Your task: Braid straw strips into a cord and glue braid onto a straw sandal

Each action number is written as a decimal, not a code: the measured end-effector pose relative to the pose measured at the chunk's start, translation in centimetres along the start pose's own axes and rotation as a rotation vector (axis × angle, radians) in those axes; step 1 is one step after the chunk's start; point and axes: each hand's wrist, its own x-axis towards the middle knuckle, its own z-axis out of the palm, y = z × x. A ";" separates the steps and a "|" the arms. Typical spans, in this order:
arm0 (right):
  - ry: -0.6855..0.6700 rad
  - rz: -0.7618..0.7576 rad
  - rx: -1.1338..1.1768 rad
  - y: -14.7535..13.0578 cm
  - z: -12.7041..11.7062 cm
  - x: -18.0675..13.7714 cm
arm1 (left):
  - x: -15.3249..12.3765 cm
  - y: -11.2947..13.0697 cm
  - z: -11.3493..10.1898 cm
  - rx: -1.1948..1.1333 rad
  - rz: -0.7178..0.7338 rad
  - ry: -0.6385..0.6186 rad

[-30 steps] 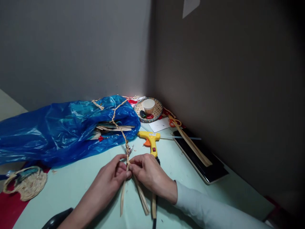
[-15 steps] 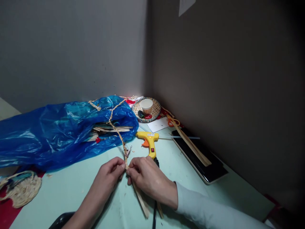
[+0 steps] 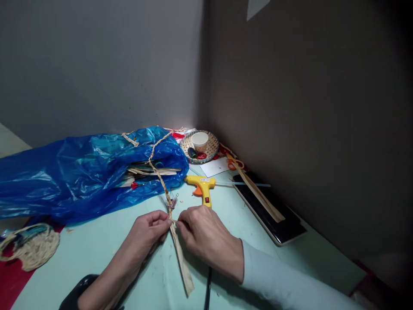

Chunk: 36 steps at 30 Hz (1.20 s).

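A braided cord of tan dried plant fibre [image 3: 161, 180] runs from over the blue bag down toward me. A small metal clip [image 3: 173, 202] sits on it just beyond my fingers. My left hand [image 3: 149, 230] pinches the braid's near end. Close beside it, my right hand [image 3: 206, 237] is closed on a thin fibre strand that stretches between the two hands. A wide flat fibre strip [image 3: 182, 267] hangs loose from the braid toward the table's near edge. Behind my right hand lies a yellow glue gun [image 3: 203, 184] with an orange trigger, its cable partly hidden.
The blue plastic bag [image 3: 87, 172] holds more strips at the left. A woven tray [image 3: 211, 150] with a white cup [image 3: 200, 140] stands in the corner. Orange-handled scissors [image 3: 237, 164] and a dark tablet-like object [image 3: 274, 219] lie right. A coiled fibre piece [image 3: 40, 249] rests at left.
My right hand has moved slightly right, away from the left, drawing a strand sideways. The loose wide strip now hangs between the hands. My left hand still pinches the braid.
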 end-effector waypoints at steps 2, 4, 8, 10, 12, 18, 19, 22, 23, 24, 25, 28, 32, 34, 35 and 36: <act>0.011 -0.002 0.023 -0.3 0.0 -0.2 | 0.1 0.0 0.1 -0.008 0.016 0.020; 0.020 -0.033 0.071 -0.8 0.3 -0.7 | 0.0 -0.1 0.2 -0.030 0.027 0.024; -0.012 -0.155 -0.008 -2.3 1.6 -2.1 | -0.9 -0.1 0.1 -0.119 0.001 -0.026; -0.056 -0.234 -0.135 -2.6 2.0 -2.6 | -1.3 -0.2 -0.2 -0.169 -0.008 -0.070; -0.083 -0.281 -0.176 -2.6 1.9 -2.6 | -1.4 -0.4 -0.5 -0.203 -0.019 -0.102; 0.056 -0.027 0.100 -1.7 0.5 -1.2 | -1.0 -0.7 -1.1 -0.216 -0.053 -0.142; 0.025 0.022 0.163 -1.6 0.5 -0.9 | -1.0 -0.6 -1.1 -0.205 -0.054 -0.147; -0.098 0.096 0.329 -1.2 0.9 0.0 | -1.1 -0.5 -1.1 -0.146 -0.037 -0.161; -0.112 0.102 0.365 -1.0 1.0 0.2 | -1.1 -0.5 -1.0 -0.117 -0.023 -0.163; -0.117 0.099 0.390 -0.9 1.2 0.4 | -1.2 -0.5 -0.9 -0.086 -0.005 -0.164; -0.119 0.089 0.405 -0.7 1.3 0.6 | -1.3 -0.4 -0.8 -0.053 0.018 -0.161; -0.107 0.061 0.428 -0.3 1.6 0.9 | -1.8 -0.3 -0.5 0.071 0.105 -0.130; -0.067 0.079 0.439 -0.4 1.9 1.0 | -2.5 0.3 -0.6 0.293 0.217 -0.020; -0.028 0.107 0.426 -0.6 2.0 0.9 | -2.8 0.7 -0.9 0.405 0.258 0.033; -0.010 0.119 0.420 -0.7 2.1 0.9 | -3.0 0.9 -0.9 0.453 0.271 0.056; 0.007 0.130 0.417 -0.7 2.2 0.8 | -3.2 1.0 -1.0 0.492 0.278 0.077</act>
